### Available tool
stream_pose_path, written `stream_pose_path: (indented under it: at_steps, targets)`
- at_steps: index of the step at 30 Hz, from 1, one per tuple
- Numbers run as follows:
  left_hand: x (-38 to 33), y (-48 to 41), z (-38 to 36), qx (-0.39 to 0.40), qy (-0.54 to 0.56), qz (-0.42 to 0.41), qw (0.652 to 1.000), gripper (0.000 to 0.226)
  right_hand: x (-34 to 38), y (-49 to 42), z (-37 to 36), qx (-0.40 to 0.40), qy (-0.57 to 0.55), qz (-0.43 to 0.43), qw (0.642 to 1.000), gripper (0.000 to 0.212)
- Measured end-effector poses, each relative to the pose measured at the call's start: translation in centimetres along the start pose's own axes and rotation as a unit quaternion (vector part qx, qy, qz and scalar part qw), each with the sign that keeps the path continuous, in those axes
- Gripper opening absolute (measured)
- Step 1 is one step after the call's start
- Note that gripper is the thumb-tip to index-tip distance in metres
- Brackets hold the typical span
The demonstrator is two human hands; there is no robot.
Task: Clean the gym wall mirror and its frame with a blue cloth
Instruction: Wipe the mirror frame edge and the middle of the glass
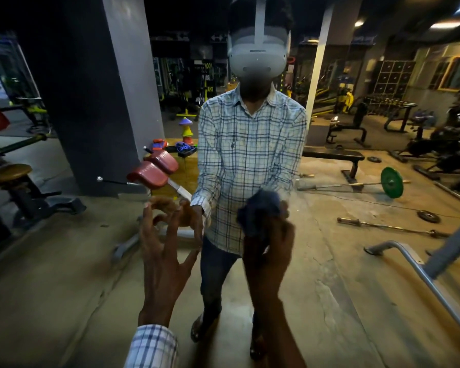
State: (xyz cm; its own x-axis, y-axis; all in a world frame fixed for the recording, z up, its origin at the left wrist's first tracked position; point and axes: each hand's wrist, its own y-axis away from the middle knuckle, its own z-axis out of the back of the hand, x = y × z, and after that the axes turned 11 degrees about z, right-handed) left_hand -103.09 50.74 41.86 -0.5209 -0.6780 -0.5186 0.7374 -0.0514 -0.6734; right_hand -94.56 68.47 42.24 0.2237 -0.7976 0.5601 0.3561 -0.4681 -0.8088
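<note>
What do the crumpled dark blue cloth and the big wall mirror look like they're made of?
The crumpled dark blue cloth: soft fabric, matte, weave unclear; it bunches in folds in the right hand. The big wall mirror: probably glass, glossy; it reflects the person and gym.

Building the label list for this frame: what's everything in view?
mirror: one, reflective, fills the view
blue cloth: one, dark blue, bunched against mirror
reflected person: one, checked shirt, centre
red pads: two, red, reflected left
weight plate: one, green, reflected right, on barbell
bench: one, black, reflected right
pillar: one, grey, reflected upper left
left hand: one, fingers spread, at mirror
right hand: one, grips the blue cloth
</note>
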Motion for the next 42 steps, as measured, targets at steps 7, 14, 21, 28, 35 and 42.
stream_pose_path:
  at_steps: [7, 14, 21, 28, 35, 42]
  targets:
    - [5.0, -2.2, 1.6, 0.002, 0.025, -0.008, 1.0, 0.099, -2.4, 1.1, -0.8, -0.235, -0.037, -0.06, 0.969, 0.032]
    - [8.6, -2.6, 1.7, 0.025, 0.02, -0.028, 0.999, 0.1, 2.8, 4.0, -6.4, -0.042, -0.033, 0.044, 0.998, 0.034]
    - [9.7, -3.4, 1.5, -0.001, 0.042, -0.059, 0.997, 0.104, 2.3, -0.1, -4.9, -0.323, -0.046, -0.177, 0.929, 0.035]
    - [9.6, -5.1, 2.5, -0.045, 0.052, -0.071, 0.995, 0.123, 4.3, -4.6, -3.9, -0.275, -0.029, -0.009, 0.961, 0.033]
    - [9.8, -5.9, 2.7, -0.053, 0.052, -0.063, 0.995, 0.106, 8.9, -5.4, -7.3, -0.195, -0.045, 0.059, 0.978, 0.039]
    - [9.2, -6.1, 3.1, -0.085, 0.073, -0.069, 0.991, 0.123, 6.5, -7.8, -4.4, -0.336, -0.065, -0.04, 0.939, 0.038]
